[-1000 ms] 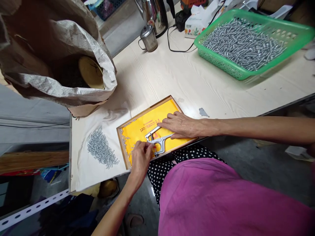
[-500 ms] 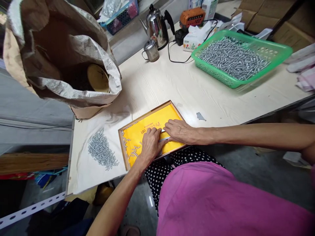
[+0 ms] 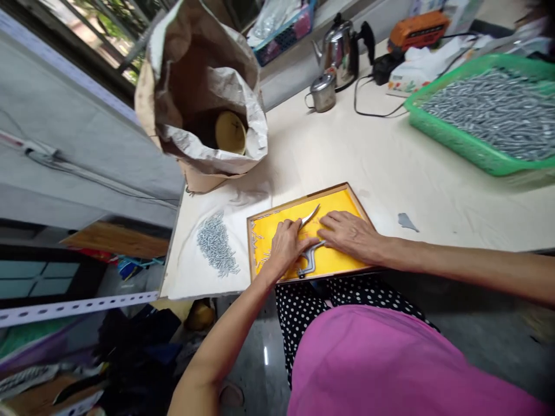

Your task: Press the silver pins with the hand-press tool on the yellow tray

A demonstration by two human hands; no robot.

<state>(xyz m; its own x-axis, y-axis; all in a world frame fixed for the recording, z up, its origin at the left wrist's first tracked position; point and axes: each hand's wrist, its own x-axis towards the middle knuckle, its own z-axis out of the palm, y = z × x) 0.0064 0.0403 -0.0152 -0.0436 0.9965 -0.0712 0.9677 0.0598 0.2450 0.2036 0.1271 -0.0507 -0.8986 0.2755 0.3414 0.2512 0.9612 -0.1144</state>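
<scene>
Head view | grey metal pliers (image 3: 311,260): likely stiff, slick; grip handles (image 3: 310,215) | left hand (image 3: 286,244): fingers curled around pliers | right hand (image 3: 347,233): fingers loosely spread

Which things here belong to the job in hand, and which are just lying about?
Job, it seems: metal tool in the left hand, shallow tray, pile of metal pins, green basket of metal pieces.
Lying about, probably: kettle, lidded cup, tissue box.
</scene>
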